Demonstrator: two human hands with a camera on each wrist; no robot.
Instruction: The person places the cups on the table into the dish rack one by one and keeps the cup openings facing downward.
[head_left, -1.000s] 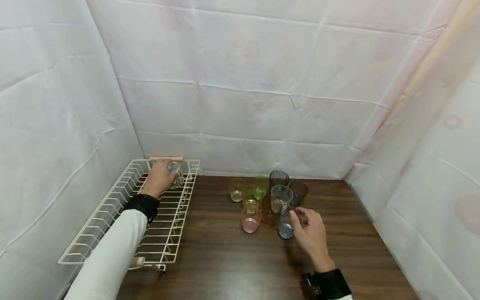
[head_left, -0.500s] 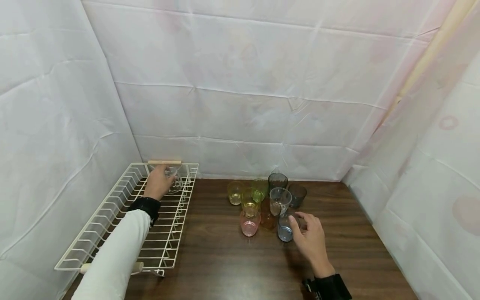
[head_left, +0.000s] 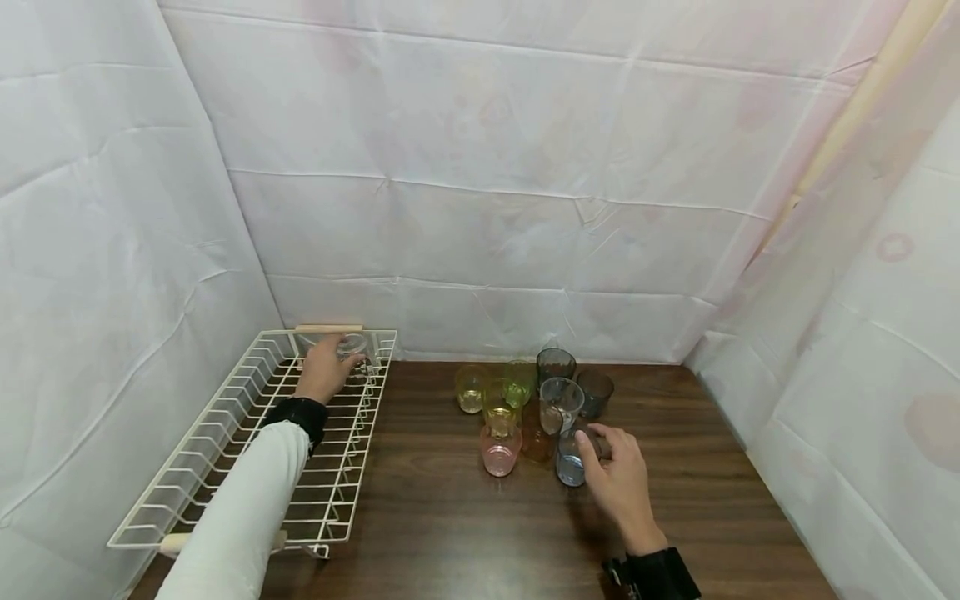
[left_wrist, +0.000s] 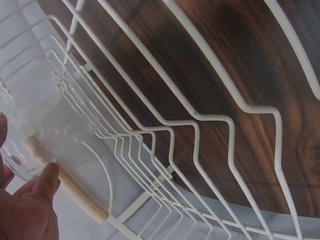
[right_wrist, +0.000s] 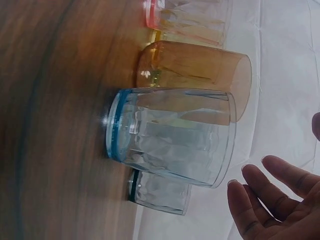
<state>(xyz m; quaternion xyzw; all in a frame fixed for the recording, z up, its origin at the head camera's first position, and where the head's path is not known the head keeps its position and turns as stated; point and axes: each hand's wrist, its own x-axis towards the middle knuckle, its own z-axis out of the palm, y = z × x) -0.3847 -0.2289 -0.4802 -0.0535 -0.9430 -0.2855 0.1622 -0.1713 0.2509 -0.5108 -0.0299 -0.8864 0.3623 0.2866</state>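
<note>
My left hand point(head_left: 326, 371) grips a clear glass point(head_left: 353, 344) inside the back end of the white wire rack point(head_left: 341, 433). Fingers and thumb are at the rim of this clear glass point(left_wrist: 60, 115) in the left wrist view. Whether its base touches the wires I cannot tell. Beside a blue-tinted glass point(head_left: 570, 469) on the table, my right hand point(head_left: 622, 479) is spread in a loose curve. In the right wrist view a gap shows between the fingertips point(right_wrist: 239, 192) and that upright blue glass point(right_wrist: 175, 142).
Several more glasses stand close together: pink point(head_left: 500, 454), amber point(head_left: 537, 442), yellow point(head_left: 471, 390), green point(head_left: 519, 385), clear point(head_left: 561, 404) and dark grey point(head_left: 556, 365). The rack has wooden handles point(head_left: 328, 328). White sheets point(head_left: 480, 225) hang behind and on both sides of the brown table point(head_left: 465, 533).
My left hand has shifted slightly to the right with the clear glass at the back of the rack. The right hand stays by the blue glass. The head view has tipped up a little.
</note>
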